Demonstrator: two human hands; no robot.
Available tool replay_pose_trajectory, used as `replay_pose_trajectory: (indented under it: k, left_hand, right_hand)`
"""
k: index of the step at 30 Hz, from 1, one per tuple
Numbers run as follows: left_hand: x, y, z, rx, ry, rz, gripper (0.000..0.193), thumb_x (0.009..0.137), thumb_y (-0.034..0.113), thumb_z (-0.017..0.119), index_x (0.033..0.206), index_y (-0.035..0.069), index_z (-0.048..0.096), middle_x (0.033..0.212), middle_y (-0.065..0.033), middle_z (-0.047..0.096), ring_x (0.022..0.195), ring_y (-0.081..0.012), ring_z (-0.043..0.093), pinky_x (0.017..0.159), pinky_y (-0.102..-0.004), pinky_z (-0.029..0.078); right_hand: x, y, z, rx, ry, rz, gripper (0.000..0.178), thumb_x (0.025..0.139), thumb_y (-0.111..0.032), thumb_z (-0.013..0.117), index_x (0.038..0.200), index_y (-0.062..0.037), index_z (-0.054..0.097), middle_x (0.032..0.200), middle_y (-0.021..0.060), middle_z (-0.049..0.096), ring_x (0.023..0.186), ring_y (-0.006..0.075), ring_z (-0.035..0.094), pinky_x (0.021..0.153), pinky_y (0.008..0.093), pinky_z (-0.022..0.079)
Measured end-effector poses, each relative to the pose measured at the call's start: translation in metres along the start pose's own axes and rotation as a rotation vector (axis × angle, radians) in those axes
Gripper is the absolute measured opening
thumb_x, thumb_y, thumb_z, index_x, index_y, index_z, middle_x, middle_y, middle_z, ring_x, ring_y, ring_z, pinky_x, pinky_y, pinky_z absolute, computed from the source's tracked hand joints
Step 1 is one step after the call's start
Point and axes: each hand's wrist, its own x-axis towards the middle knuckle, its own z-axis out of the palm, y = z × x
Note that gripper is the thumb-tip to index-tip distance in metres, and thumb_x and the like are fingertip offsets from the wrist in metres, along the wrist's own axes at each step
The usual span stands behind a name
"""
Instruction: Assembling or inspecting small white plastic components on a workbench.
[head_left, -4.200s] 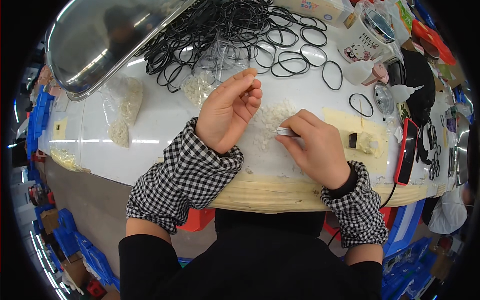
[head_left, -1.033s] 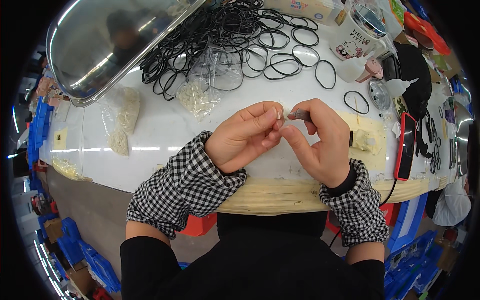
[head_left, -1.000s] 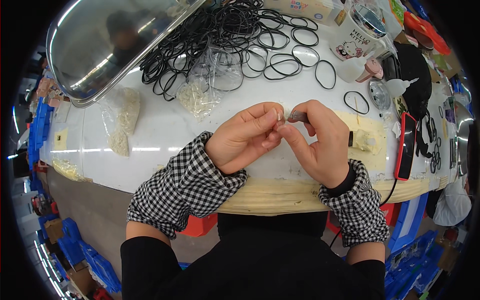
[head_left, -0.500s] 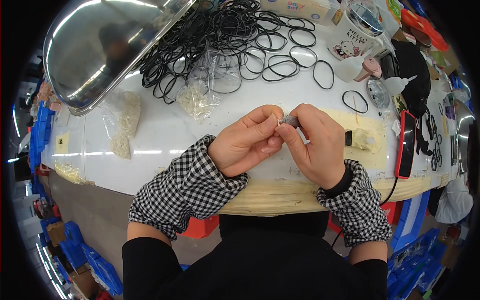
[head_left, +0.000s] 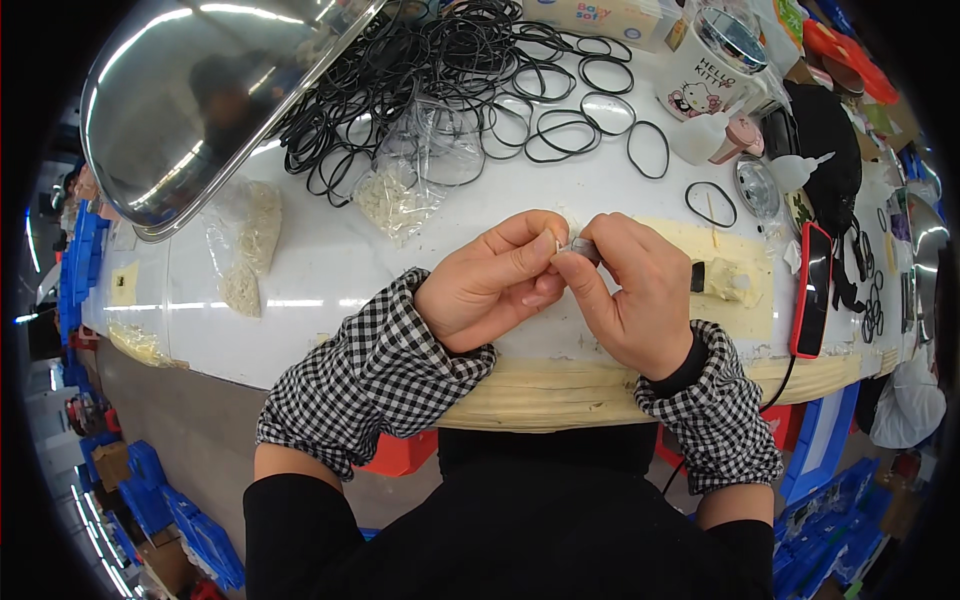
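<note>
Just above the table's front edge, my two hands meet at the fingertips. My left hand [head_left: 485,282] is closed in a pinch of thumb and forefinger on a tiny whitish piece [head_left: 560,245], too small to name. Between thumb and bent forefinger, my right hand [head_left: 642,292] grips a small grey, metallic-looking flat piece [head_left: 586,249]; its kind does not show. The grey piece's near end touches or almost touches the whitish one. Fingers hide most of both. Beyond my hands, a clear plastic bag [head_left: 405,190] of small cream pieces lies partly under black rubber bands [head_left: 420,60].
A shiny metal bowl [head_left: 200,110] tilts at the far left, with another bag of cream pieces [head_left: 245,250] below it. Loose black bands, a cup [head_left: 705,75] and clear plastic items stand far right. A red-framed phone-like device [head_left: 812,290] trails a cable beside my right arm.
Both hands stay almost in place. The grey piece and my right fingertips have shifted slightly, showing a bit more of the grey surface.
</note>
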Motion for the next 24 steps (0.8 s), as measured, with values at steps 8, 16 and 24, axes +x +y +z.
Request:
replay_pose_trajectory:
  k: [8,16,24]
  left_hand:
    - [-0.002,0.001,0.003,-0.024,0.033,-0.014,0.013,0.096,0.020,0.051,0.104,0.010,0.048,0.096,-0.0019,0.053,0.076,-0.0067,0.044,0.092,-0.0280,0.039]
    - [-0.001,-0.001,0.001,-0.016,-0.004,0.019,0.013,0.096,0.018,0.050,0.104,0.008,0.051,0.089,0.0014,0.048,0.077,-0.0072,0.042,0.079,-0.0221,0.040]
    - [0.000,0.015,-0.002,0.085,0.364,0.171,0.014,0.094,0.013,0.052,0.100,0.001,0.056,0.100,-0.0071,0.061,0.088,-0.0089,0.057,0.078,-0.0190,0.049]
  right_hand:
    - [0.001,0.000,0.002,-0.005,0.037,-0.013,0.029,0.083,-0.031,0.066,0.075,-0.0066,0.053,0.062,0.0053,0.051,0.052,0.0222,0.052,0.046,0.0325,0.039]
    - [0.000,0.001,-0.001,-0.008,-0.006,-0.045,0.027,0.083,-0.029,0.066,0.073,-0.0074,0.054,0.060,0.0039,0.051,0.049,0.0202,0.050,0.044,0.0307,0.038]
    - [0.006,0.004,-0.015,0.126,0.035,0.197,0.016,0.082,-0.015,0.066,0.079,-0.0027,0.056,0.066,0.0066,0.054,0.054,0.0201,0.053,0.048,0.0299,0.040]
